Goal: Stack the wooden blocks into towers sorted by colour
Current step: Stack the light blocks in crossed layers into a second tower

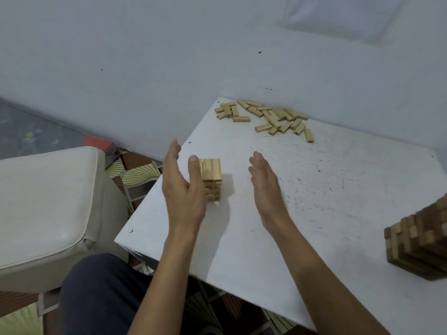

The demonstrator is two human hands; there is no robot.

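Tabletop (314, 189): pale tower (212, 176) by left edge, between left hand (181, 192), right hand (266, 187).

A single head-worn view looks forward and steeply down from above the near edge of the white desk (338, 201). It sits close: the left hand (183, 189) and right hand (266, 187) reach in from the bottom of the frame. The desk's far edge meets the wall (145, 68) at mid-frame, and its right side runs out of view.
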